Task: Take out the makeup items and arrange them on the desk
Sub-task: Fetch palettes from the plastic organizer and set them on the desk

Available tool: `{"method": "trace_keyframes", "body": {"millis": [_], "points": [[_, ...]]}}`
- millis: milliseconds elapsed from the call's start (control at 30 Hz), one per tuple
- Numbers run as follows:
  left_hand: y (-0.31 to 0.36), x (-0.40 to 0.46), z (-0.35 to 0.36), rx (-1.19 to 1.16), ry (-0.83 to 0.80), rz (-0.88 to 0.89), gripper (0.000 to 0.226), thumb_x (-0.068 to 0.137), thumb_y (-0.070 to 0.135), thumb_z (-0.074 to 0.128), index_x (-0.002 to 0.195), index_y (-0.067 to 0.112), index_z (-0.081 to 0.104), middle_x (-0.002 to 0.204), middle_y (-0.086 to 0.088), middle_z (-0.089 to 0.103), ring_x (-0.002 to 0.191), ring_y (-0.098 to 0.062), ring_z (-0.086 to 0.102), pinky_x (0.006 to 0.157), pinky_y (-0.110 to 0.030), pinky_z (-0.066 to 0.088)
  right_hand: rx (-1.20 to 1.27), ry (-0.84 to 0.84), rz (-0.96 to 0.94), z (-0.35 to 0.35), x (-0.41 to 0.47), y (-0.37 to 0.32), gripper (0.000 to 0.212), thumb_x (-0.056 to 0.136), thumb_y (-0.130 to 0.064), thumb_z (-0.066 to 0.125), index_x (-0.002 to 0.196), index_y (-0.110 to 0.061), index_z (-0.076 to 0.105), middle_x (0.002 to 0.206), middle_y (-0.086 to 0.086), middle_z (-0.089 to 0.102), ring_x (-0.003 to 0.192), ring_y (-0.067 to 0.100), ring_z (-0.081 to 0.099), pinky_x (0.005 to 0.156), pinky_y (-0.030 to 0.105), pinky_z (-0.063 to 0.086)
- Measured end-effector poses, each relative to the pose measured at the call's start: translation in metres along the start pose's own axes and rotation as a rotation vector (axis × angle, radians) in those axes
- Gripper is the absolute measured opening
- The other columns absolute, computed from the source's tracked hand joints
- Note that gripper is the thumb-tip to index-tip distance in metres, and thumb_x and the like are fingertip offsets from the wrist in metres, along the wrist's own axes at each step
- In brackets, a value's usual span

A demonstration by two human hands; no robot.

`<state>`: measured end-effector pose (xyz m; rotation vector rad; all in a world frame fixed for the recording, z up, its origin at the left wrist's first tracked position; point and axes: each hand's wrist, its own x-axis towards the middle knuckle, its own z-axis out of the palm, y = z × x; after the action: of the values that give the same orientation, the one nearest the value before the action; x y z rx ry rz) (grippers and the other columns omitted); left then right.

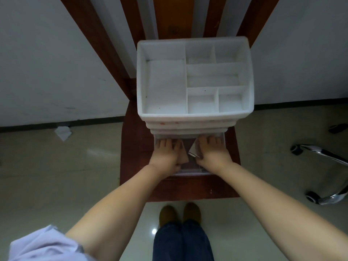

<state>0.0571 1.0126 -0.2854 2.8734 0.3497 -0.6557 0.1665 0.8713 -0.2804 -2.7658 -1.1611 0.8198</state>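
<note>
Low centre of the frame, your left hand grips a tan flat item and your right hand a silvery flat compact inside the clear plastic drawer; lift unevenly and either could slip back in.
</note>
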Motion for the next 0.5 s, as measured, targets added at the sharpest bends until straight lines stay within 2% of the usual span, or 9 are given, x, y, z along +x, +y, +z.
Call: {"method": "trace_keyframes", "body": {"millis": [67,133,167,233,333,433,500], "points": [[-0.002,-0.012,-0.012,-0.224,-0.013,-0.001,0.09,0.077,0.05,0.061,0.148,0.017,0.017,0.142,-0.016,0.03,0.129,-0.034,0.031,0.105,-0.039,0.036,0.317,-0.009,0.07,-0.017,-0.012,-0.001,0.064,0.076,-0.044,0.067,0.129,-0.02,0.038,0.121,0.01,0.052,0.108,0.028,0.051,0.078,0.031,0.047],[-0.004,-0.031,-0.026,-0.461,0.022,-0.005,0.091,0.076,0.051,0.063,0.148,0.02,0.019,0.142,-0.012,0.033,0.128,-0.029,0.034,0.102,-0.033,0.039,0.608,-0.032,0.126,-0.034,-0.026,0.002,0.056,0.075,-0.045,0.069,0.121,-0.027,0.042,0.11,-0.005,0.059,0.096,0.014,0.058,0.065,0.019,0.044],[-0.005,-0.043,-0.031,-0.549,0.054,-0.012,0.09,0.076,0.05,0.064,0.148,0.021,0.02,0.14,-0.01,0.035,0.127,-0.026,0.035,0.101,-0.027,0.037,0.703,-0.056,0.147,-0.042,-0.034,0.004,0.056,0.075,-0.043,0.069,0.122,-0.03,0.041,0.107,-0.012,0.057,0.094,0.008,0.056,0.065,0.014,0.04],[-0.006,-0.068,-0.036,-0.677,0.082,-0.031,0.088,0.076,0.051,0.064,0.148,0.022,0.022,0.137,-0.006,0.039,0.124,-0.021,0.037,0.097,-0.021,0.032,0.857,-0.081,0.188,-0.054,-0.048,0.01,0.06,0.078,-0.04,0.069,0.128,-0.03,0.038,0.108,-0.017,0.051,0.099,0.003,0.05,0.075,0.015,0.037],[-0.004,-0.102,-0.03,-0.694,-0.012,-0.014,0.09,0.074,0.059,0.059,0.148,0.027,0.019,0.134,0.0,0.038,0.122,-0.013,0.036,0.095,-0.018,0.03,0.988,-0.093,0.221,-0.062,-0.058,0.019,0.062,0.082,-0.036,0.067,0.135,-0.023,0.037,0.112,-0.012,0.054,0.104,0.006,0.053,0.085,0.022,0.039],[0.003,-0.119,-0.019,-0.641,-0.126,0.002,0.093,0.072,0.066,0.051,0.149,0.029,0.014,0.135,0.005,0.036,0.124,-0.011,0.032,0.097,-0.017,0.027,1.013,-0.128,0.227,-0.066,-0.06,0.021,0.06,0.083,-0.036,0.066,0.135,-0.024,0.038,0.1,-0.017,0.056,0.093,0.0,0.056,0.073,0.019,0.045],[0.009,-0.122,-0.015,-0.616,-0.176,0.007,0.094,0.071,0.067,0.05,0.149,0.029,0.012,0.135,0.005,0.035,0.124,-0.011,0.031,0.097,-0.016,0.027,1.027,-0.134,0.239,-0.067,-0.058,0.021,0.06,0.084,-0.035,0.067,0.135,-0.024,0.039,0.1,-0.017,0.056,0.092,0.0,0.057,0.075,0.02,0.047]]}}
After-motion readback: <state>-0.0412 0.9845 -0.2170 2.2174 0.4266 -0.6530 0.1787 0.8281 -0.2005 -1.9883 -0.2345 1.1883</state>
